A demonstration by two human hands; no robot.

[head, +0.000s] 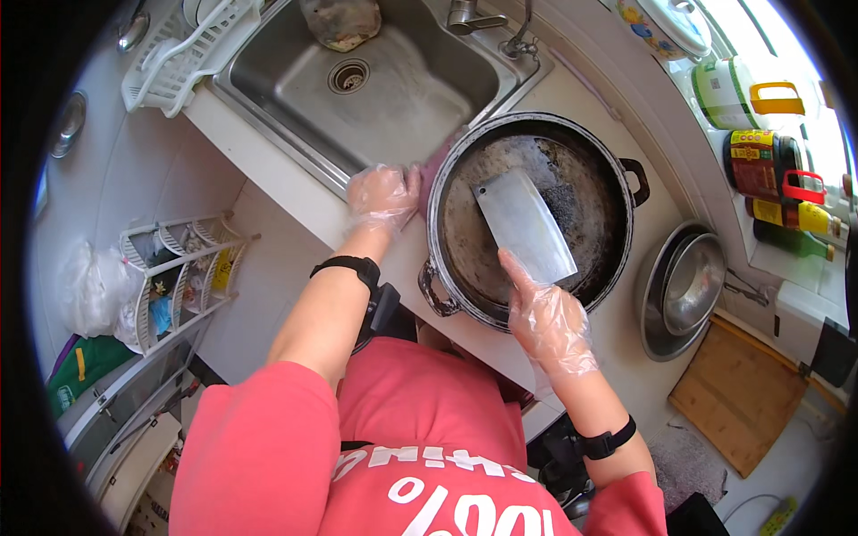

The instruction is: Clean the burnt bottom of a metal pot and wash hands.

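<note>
My right hand (546,318), in a clear plastic glove, holds a metal cleaver (526,224) at the near side of a large round black pan (462,161). The broad blade lies over the pan's scorched inner bottom, its holed corner towards the sink. The cleaver's handle is hidden in the hand. My left hand (383,193), gloved too, is closed at the counter edge left of the pan, beside a purplish cloth (436,171) partly under the pan. Whether its fingers hold part of the cloth cannot be told.
A steel sink (395,124) with a plastic bag (343,20) lies beyond my left hand. Nested metal bowls (694,285) and a wooden board (737,395) are at the right. Bottles (754,157) line the sill. A white dish rack (194,57) stands at the upper left.
</note>
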